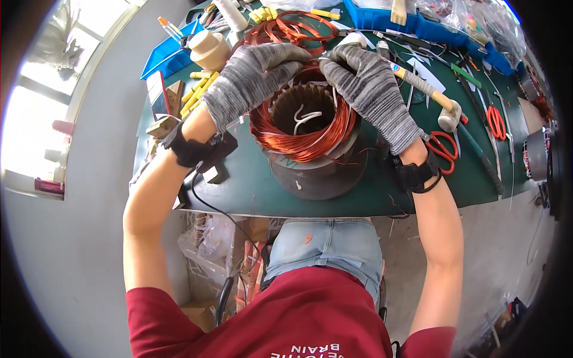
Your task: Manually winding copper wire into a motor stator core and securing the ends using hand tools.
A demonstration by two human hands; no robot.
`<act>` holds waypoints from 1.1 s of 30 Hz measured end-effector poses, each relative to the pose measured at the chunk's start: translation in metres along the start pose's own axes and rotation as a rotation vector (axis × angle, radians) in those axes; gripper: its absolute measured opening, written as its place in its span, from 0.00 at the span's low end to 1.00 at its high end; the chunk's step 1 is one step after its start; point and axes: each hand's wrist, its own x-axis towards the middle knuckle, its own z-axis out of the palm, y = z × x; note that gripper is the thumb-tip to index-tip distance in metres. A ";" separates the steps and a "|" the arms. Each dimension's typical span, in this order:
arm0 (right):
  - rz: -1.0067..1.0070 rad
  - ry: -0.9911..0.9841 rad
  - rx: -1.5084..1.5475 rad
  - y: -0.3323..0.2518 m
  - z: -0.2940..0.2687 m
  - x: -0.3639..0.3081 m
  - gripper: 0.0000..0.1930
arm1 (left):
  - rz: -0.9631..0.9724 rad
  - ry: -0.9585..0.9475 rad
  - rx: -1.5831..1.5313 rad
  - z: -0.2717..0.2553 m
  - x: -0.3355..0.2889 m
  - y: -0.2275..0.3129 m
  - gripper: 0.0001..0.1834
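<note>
Copper windings [304,149] ring the top of a stator [319,182] on the green surface [239,194]. My left hand [253,74] and right hand [365,77] nearly meet at the far side (whether clamped on anything, I can't tell). I judge I'm arranging the windings; next calls for gentle, even tucking.

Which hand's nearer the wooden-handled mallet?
Right. The right hand is just left of the mallet; the left hand is farther off, at the upper left of the copper coil.
</note>
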 end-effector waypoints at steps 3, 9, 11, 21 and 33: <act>0.098 -0.061 0.028 -0.003 -0.001 0.001 0.11 | -0.045 0.034 0.029 0.004 -0.001 0.001 0.11; 0.167 -0.072 0.325 0.003 0.010 -0.006 0.07 | -0.258 -0.025 -0.459 -0.001 0.000 -0.004 0.14; 0.146 0.031 0.504 -0.002 0.013 0.000 0.06 | -0.293 0.009 -0.519 0.006 0.000 -0.009 0.14; 0.271 -0.164 0.562 -0.009 0.003 0.003 0.06 | -0.029 0.099 -0.164 0.018 -0.007 -0.007 0.10; 0.263 -0.212 0.505 -0.004 0.001 0.015 0.09 | -0.140 0.190 -0.063 0.014 -0.012 -0.009 0.09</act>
